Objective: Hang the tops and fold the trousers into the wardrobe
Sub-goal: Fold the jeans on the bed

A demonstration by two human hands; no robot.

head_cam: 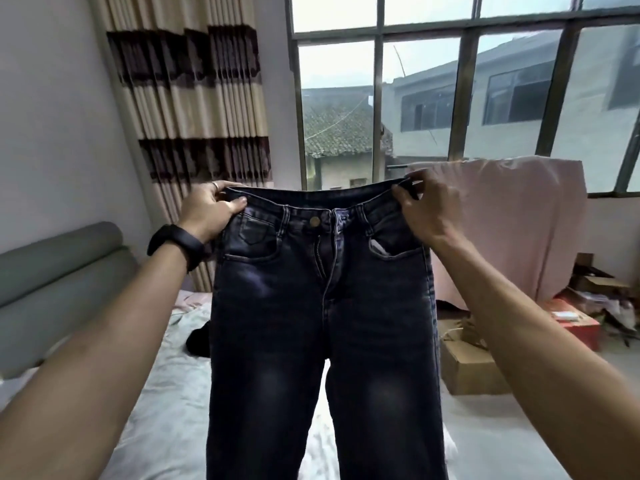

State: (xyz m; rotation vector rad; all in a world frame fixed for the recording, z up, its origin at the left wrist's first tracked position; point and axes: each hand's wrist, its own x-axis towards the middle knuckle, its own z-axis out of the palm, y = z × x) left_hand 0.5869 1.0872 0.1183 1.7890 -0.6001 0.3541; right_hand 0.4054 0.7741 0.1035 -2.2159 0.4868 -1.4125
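Between the left hand point(207, 211) and right hand point(427, 206) hang dark jeans point(322, 323), each hand pinching a waistband corner; legs dangle below over the bed point(166, 393).

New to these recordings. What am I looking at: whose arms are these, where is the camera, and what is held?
No machine here: a person wears one camera on the head, looking forward and down, so the two bare arms are theirs. The left hand and the right hand each grip the waistband of dark jeans, which hang over a bed. A dark garment lies on the sheet. To the right, cardboard boxes sit on the floor, with a window behind.
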